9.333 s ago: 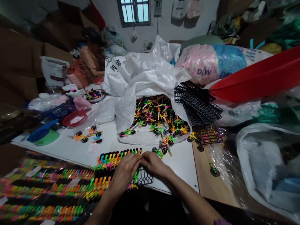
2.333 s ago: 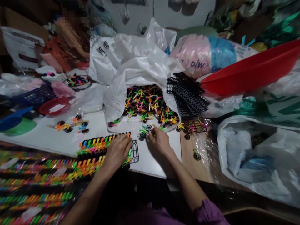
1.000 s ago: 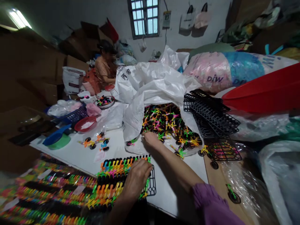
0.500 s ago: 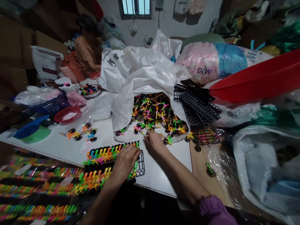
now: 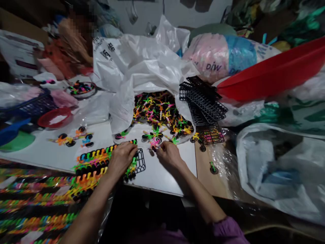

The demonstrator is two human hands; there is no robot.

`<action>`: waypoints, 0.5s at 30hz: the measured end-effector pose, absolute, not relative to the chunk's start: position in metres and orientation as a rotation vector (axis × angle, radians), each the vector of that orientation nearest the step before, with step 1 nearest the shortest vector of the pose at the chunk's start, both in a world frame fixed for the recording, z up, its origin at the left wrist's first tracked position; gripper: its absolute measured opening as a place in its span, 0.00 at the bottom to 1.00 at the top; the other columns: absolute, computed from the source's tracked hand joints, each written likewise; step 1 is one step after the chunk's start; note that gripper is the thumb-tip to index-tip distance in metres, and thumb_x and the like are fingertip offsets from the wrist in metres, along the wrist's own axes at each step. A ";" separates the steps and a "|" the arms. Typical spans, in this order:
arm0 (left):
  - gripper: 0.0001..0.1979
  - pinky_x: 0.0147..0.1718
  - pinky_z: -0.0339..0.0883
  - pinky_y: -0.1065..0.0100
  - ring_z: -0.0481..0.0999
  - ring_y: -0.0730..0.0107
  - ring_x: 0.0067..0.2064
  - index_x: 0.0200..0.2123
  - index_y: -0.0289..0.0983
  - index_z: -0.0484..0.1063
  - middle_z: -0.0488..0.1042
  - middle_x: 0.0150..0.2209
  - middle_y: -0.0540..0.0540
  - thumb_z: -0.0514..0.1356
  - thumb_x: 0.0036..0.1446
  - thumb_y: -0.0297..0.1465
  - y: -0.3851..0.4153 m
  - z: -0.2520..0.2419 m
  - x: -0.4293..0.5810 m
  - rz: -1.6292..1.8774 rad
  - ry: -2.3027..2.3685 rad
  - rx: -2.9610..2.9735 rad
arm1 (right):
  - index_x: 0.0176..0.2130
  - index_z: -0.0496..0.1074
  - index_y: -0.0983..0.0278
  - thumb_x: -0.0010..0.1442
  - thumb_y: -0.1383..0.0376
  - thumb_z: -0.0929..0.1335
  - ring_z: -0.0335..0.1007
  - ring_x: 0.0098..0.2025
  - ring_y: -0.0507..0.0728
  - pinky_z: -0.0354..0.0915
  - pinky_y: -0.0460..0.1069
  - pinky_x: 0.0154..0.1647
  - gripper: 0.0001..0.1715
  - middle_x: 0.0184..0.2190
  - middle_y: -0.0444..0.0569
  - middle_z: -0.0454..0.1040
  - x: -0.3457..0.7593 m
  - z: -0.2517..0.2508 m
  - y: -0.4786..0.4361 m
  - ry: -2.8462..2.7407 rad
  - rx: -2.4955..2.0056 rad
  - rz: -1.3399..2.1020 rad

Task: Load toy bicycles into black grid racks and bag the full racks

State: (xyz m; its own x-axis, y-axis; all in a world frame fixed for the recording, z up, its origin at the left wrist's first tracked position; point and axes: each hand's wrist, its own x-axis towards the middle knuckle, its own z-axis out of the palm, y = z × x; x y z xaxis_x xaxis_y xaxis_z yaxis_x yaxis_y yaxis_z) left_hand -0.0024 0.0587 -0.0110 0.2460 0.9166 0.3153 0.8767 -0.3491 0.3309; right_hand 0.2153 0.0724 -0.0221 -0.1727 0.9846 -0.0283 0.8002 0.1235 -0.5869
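Note:
My left hand point(image 5: 123, 156) is bent over the right end of a black grid rack point(image 5: 141, 160), fingers closed at the toys set in it; what lies under the fingertips is hidden. Tight rows of toy bicycles point(image 5: 95, 154) in orange, green and yellow with black wheels fill most of that rack. To the right, my right hand point(image 5: 170, 154) pinches a small pink toy bicycle point(image 5: 154, 144) just above the white table point(image 5: 162, 176). Behind both hands, a white sack point(image 5: 152, 76) lies with its mouth toward me, and a heap of loose toy bicycles point(image 5: 159, 112) spills out.
Stacked black grids point(image 5: 205, 101) lie right of the sack, near a long red plastic piece point(image 5: 274, 73). At left are a red bowl point(image 5: 54, 118), a blue basket point(image 5: 33, 105) and filled racks point(image 5: 38, 203) below the table edge. Another person point(image 5: 73, 44) sits at the back left.
My right hand has drawn back a little from the sack's mouth with a pink toy bicycle in its fingers. My left hand stays at the rack's end. The view has shifted right and down.

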 end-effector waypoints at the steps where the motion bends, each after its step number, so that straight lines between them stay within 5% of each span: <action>1: 0.10 0.36 0.64 0.64 0.71 0.64 0.35 0.32 0.36 0.72 0.72 0.30 0.45 0.53 0.59 0.34 0.059 -0.008 -0.002 0.689 1.738 2.421 | 0.33 0.70 0.65 0.56 0.58 0.63 0.63 0.27 0.52 0.53 0.44 0.27 0.13 0.25 0.46 0.70 0.214 -0.021 0.067 -1.973 -1.665 0.762; 9: 0.09 0.42 0.65 0.65 0.71 0.66 0.40 0.40 0.36 0.69 0.72 0.36 0.45 0.51 0.60 0.30 0.005 0.020 0.004 0.678 1.625 2.494 | 0.32 0.69 0.66 0.53 0.66 0.63 0.62 0.27 0.50 0.57 0.44 0.28 0.07 0.26 0.44 0.69 0.168 -0.053 0.025 -1.738 -1.281 1.150; 15: 0.11 0.43 0.64 0.62 0.70 0.64 0.43 0.45 0.36 0.66 0.72 0.40 0.44 0.52 0.59 0.29 -0.017 0.004 0.011 0.574 1.546 2.482 | 0.32 0.67 0.65 0.52 0.72 0.63 0.62 0.30 0.51 0.58 0.44 0.30 0.05 0.29 0.45 0.66 0.158 -0.069 0.019 -1.899 -1.209 1.031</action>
State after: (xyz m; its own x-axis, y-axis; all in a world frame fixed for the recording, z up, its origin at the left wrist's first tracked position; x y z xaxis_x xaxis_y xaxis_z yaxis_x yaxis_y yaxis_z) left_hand 0.0106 -0.0167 0.0040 0.3916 0.8896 0.2352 0.8274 -0.4523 0.3329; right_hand 0.1582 0.0191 -0.0688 -0.3607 0.9261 0.1103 0.4123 0.2644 -0.8718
